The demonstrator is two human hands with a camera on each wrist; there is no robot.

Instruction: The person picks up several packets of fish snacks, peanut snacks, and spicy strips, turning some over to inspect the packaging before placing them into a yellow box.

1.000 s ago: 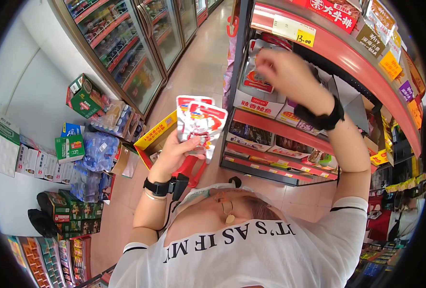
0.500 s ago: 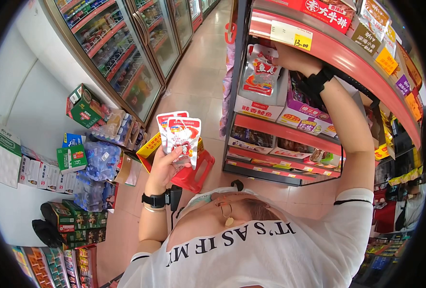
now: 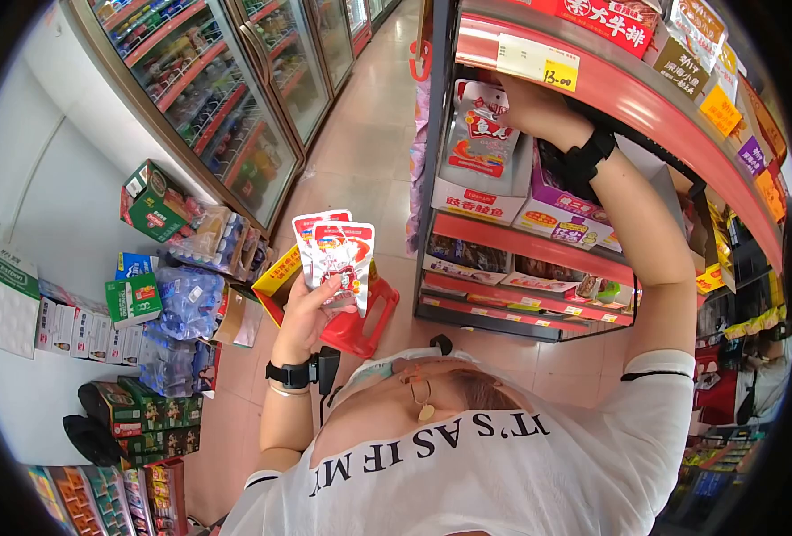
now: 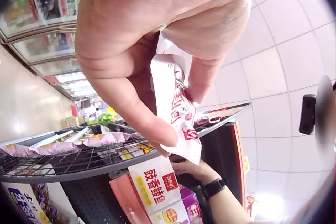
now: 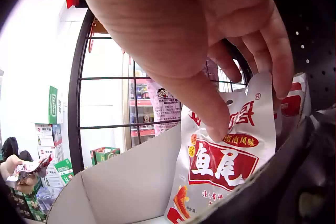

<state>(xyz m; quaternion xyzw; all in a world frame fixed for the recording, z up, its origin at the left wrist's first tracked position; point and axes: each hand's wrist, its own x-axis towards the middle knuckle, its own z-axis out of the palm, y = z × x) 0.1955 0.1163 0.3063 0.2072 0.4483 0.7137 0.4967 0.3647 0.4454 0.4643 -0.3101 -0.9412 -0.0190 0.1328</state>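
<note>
Two red-and-white snack packets [image 3: 342, 259] are pinched between thumb and fingers of the left hand [image 3: 306, 308], fanned in front of the body. The left wrist view shows that hand [image 4: 157, 40] from close by, gripping the packets [image 4: 178, 108]. On the shelf, the right hand [image 3: 543, 112] reaches into an open white carton [image 3: 476, 204]. In the right wrist view the right hand's [image 5: 210, 50] thumb lies on the front of a silver fish-tail packet [image 5: 220, 161] and its fingers go behind the top edge. This packet stands upright inside the carton [image 5: 126, 182].
A red shelf edge with a price tag [image 3: 539, 62] passes above the right forearm. A purple carton [image 3: 565, 214] adjoins the white one. Below the left hand are a yellow box [image 3: 280, 277] and a red basket [image 3: 369, 322]. Glass-door coolers [image 3: 226, 98] and stacked boxes stand to the left.
The right hand has gone from above the carton's front to inside it, at the packet's top. The left hand with its packets has moved lower and to the left.
</note>
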